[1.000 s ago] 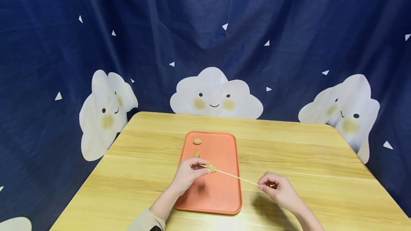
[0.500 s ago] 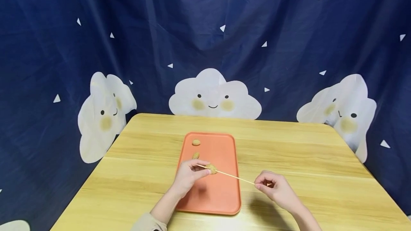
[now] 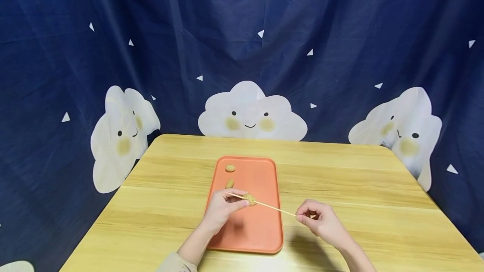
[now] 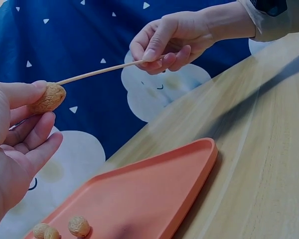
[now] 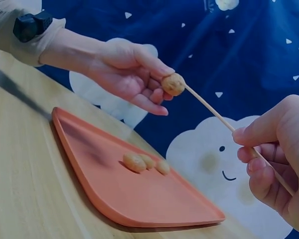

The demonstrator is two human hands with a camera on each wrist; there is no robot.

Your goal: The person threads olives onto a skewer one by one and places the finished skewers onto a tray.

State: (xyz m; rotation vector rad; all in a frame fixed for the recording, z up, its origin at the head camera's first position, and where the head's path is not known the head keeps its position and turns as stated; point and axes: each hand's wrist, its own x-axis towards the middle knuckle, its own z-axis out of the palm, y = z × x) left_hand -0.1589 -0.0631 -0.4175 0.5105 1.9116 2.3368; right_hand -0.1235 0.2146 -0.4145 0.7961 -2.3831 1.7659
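Observation:
A thin wooden skewer (image 3: 276, 209) runs through a wrinkled tan ball (image 3: 249, 199), and its tip shows past the ball on the left in the head view. Thumb and fingertips of my left hand (image 3: 221, 210) pinch the ball above the tray. To the right, past the tray's edge, my right hand (image 3: 320, 222) pinches the skewer between thumb and forefinger. In the right wrist view, the skewer's rear end (image 5: 284, 184) lies across the curled fingers. The orange tray (image 3: 261, 232) lies flat below, partly hidden by the left hand.
Three more tan balls, one of them (image 5: 134, 162) nearest the right wrist camera, rest on the tray toward its left side. The wooden table (image 3: 363, 179) extends around the tray. A dark blue curtain (image 3: 227, 24) with white clouds hangs behind it.
My right hand has moved slightly left toward the ball, and more of the skewer's tip shows beyond it. My left hand keeps its pinch in nearly the same place.

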